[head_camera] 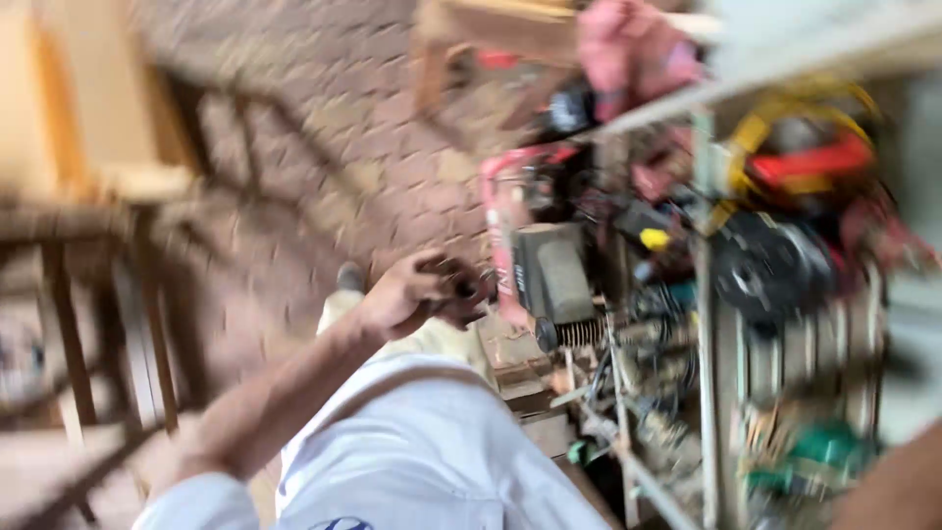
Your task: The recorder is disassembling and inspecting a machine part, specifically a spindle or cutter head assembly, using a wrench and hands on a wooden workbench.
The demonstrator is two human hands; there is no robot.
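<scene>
The frame is motion-blurred; the left hand (407, 294) sits just left of centre, fingers curled tight around a small dark object (463, 291) whose kind cannot be told; at its 3 o'clock, just beside it, stands a grey boxy machine (554, 280) with a red frame (505, 211); a metal rack (702, 294) crowded with tools runs from 2 to 5 o'clock; a forearm edge shows at 4 o'clock, the right hand out of sight; brick floor (324, 118) at 12 o'clock; wooden chair (88, 147) at 9 o'clock.
</scene>
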